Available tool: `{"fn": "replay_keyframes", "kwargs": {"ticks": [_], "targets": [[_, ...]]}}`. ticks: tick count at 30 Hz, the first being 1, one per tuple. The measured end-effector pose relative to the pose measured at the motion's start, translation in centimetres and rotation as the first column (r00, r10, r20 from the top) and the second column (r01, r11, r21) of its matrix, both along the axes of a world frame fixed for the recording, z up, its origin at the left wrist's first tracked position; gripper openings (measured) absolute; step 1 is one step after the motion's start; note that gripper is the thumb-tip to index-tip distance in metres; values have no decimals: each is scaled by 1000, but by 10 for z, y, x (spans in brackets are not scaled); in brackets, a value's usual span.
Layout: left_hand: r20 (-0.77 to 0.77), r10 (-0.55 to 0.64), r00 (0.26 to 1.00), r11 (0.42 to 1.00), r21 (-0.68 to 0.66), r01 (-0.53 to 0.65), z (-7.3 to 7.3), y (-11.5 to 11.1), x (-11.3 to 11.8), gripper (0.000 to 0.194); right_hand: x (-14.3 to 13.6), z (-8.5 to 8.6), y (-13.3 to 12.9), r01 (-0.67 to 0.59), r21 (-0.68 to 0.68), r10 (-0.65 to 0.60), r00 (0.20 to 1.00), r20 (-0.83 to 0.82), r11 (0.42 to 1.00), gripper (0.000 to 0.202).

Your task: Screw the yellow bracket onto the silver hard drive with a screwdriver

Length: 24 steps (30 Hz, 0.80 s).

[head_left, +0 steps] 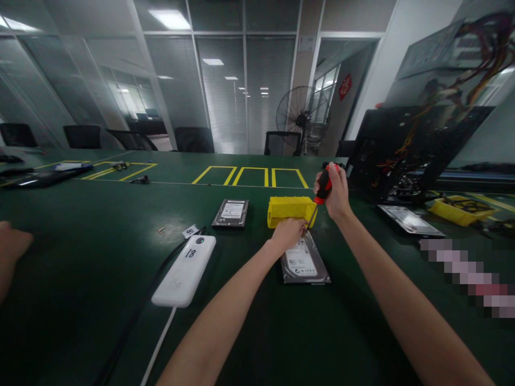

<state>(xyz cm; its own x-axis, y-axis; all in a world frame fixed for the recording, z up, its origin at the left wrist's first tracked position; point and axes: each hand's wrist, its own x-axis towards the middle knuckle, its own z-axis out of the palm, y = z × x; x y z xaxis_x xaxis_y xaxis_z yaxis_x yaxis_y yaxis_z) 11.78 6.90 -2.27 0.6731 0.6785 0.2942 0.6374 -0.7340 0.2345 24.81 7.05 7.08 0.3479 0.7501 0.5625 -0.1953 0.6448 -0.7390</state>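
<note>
My right hand (338, 193) is wrapped round the black and red handle of a screwdriver (324, 185), held tilted with its shaft running down to the left. The shaft's tip reaches the far end of a hard drive (303, 262), which lies label up on the green table. At that same end, my left hand (288, 235) has its fingers pinched together beside the tip; what they hold is hidden. Just behind the drive, touching or very close to my left fingers, stands a yellow plastic bin (288, 206).
A second hard drive (232, 213) and a white power bank (185, 273) with cables lie to the left. On the right are an open computer case (386, 150), another drive (410, 220) and a yellow tray (462, 210). Another person's hand (14, 241) is at the left edge.
</note>
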Motion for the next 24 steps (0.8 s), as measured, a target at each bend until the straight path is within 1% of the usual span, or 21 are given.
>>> {"fn": "replay_keyframes", "kwargs": {"ticks": [3, 6, 8, 12, 13, 16, 18, 20, 22, 24], "targets": [[-1, -11, 1000, 1000, -5, 11, 1, 0, 0, 32, -3, 0, -1, 40, 3, -40, 999, 8, 999, 40], [3, -16, 1000, 1000, -21, 16, 2, -1, -1, 32, -2, 0, -1, 38, 2, -38, 999, -4, 999, 37], [0, -9, 1000, 999, -32, 9, 4, -2, -1, 33, 0, 0, 0, 11, -10, -12, 1000, -19, 1000, 36], [-12, -4, 1000, 998, -55, 3, 5, -3, -1, 33, 3, -1, 1, -74, -63, 74, 997, -14, 995, 47], [-9, -4, 1000, 999, -54, 4, 5, -3, -1, 33, 3, -1, 1, -81, -70, 80, 997, -14, 994, 47], [9, -7, 1000, 999, -40, 7, 2, -2, 0, 32, 1, -2, 0, -33, -56, 31, 999, -28, 998, 40], [17, -10, 1000, 999, -31, 11, 1, -1, 0, 32, -1, -2, -1, 5, -41, -6, 999, -34, 999, 40], [18, -13, 1000, 1000, -25, 14, -1, 0, 1, 33, -1, -3, -1, 13, -30, -14, 999, -39, 999, 40], [14, -12, 1000, 1000, -23, 13, -2, 1, 1, 33, 0, -4, 0, -11, -28, 10, 999, -37, 1000, 39], [19, -14, 1000, 1000, -22, 14, -1, 1, 1, 32, 2, -4, 1, -50, -49, 49, 998, -31, 998, 41]]}}
